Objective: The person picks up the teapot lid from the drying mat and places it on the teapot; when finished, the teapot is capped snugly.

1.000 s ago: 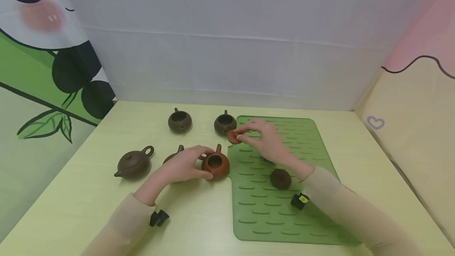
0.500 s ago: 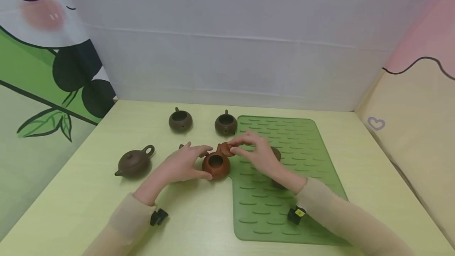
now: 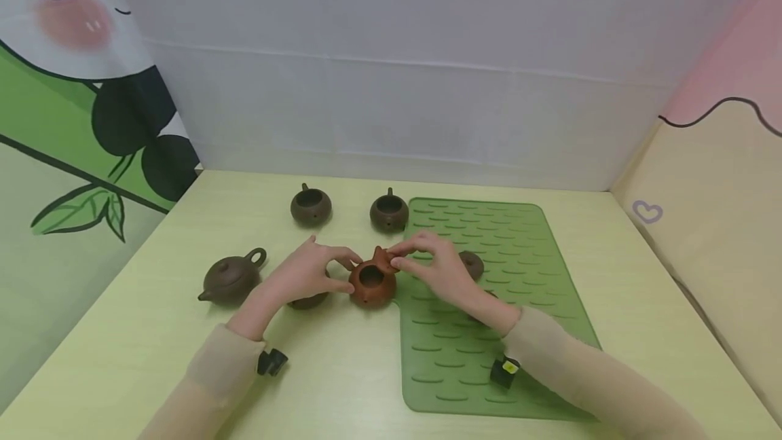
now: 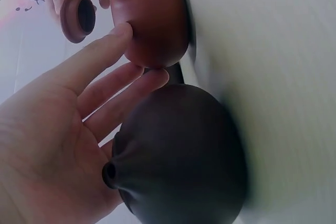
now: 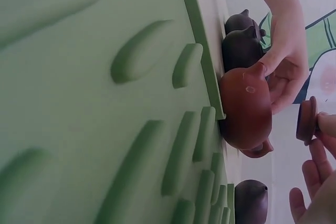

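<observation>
A reddish-brown clay teapot [image 3: 373, 296] stands uncovered at the left edge of the green mat, its round mouth facing up. My left hand [image 3: 305, 270] is at its left side, thumb and fingers extended, with thumb tip and fingertips right at the pot's body. Pinched by its knob between the thumb and fingers of my right hand [image 3: 436, 267] is the matching teapot lid [image 5: 306, 120]. It is held tilted on edge beside the pot's far right rim, overlapping the handle in the head view. Under my left hand sits a dark brown teapot [image 4: 178, 150], partly hidden from above.
A lidded dark teapot [image 3: 231, 280] stands at far left. Two lidless dark teapots, one at back left [image 3: 310, 209] and one near the mat's corner [image 3: 389, 214], stand behind. The green ridged mat [image 3: 440, 392] carries a dark lid [image 3: 472, 265]; another is mostly under my right wrist.
My right hand has brought the red lid down and toward me, from beside the back teapot to the red pot's rim. My left hand has drawn slightly left.
</observation>
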### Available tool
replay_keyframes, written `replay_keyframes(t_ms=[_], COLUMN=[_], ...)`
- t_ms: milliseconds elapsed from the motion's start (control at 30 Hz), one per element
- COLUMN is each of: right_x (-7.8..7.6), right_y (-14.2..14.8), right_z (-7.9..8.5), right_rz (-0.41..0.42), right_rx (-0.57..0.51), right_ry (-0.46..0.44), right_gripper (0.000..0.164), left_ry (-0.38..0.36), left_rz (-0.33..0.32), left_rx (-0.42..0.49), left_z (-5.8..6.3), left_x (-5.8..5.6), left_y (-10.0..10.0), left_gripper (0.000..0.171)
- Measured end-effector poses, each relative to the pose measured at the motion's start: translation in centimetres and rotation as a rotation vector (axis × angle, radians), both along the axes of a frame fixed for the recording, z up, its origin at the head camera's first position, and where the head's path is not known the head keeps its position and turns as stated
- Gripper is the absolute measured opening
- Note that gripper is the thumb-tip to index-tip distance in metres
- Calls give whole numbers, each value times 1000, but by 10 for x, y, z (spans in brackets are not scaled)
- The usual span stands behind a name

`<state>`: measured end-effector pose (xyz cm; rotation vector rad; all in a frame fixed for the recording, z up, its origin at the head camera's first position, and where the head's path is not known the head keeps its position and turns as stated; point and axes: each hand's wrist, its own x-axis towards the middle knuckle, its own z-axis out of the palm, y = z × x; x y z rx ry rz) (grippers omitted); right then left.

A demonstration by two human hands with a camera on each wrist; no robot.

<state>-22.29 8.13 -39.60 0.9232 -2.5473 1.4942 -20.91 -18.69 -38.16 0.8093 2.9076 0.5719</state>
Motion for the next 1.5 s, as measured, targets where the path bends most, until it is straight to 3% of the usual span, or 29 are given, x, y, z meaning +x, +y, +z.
replay_keyframes(t_ms=[167, 300, 433, 1033, 1300, 1500], right_x=[-2, -1, 1, 0, 7, 18], right_y=[-6, -12, -18, -29, -19, 2], right_z=[-4, -8, -10, -13, -8, 1], right_rz=[0, 6, 10, 27, 58, 46], right_rx=[-13, -16, 9, 146, 143, 117], right_ry=[33, -13, -53, -48, -22, -33], right_gripper=[19, 17, 17, 18, 45, 51], left_ry=[-13, -31, -43, -53, -56, -66], left_rz=[22, 35, 39, 47, 54, 53], left_rx=[0, 29, 61, 83, 56, 60], left_z=[-2, -5, -6, -7, -9, -6], left_x=[-2, -4, -5, -2, -4, -2], left_y=[0, -1, -1, -3, -3, -2], left_gripper=[47, 46, 45, 45, 44, 45])
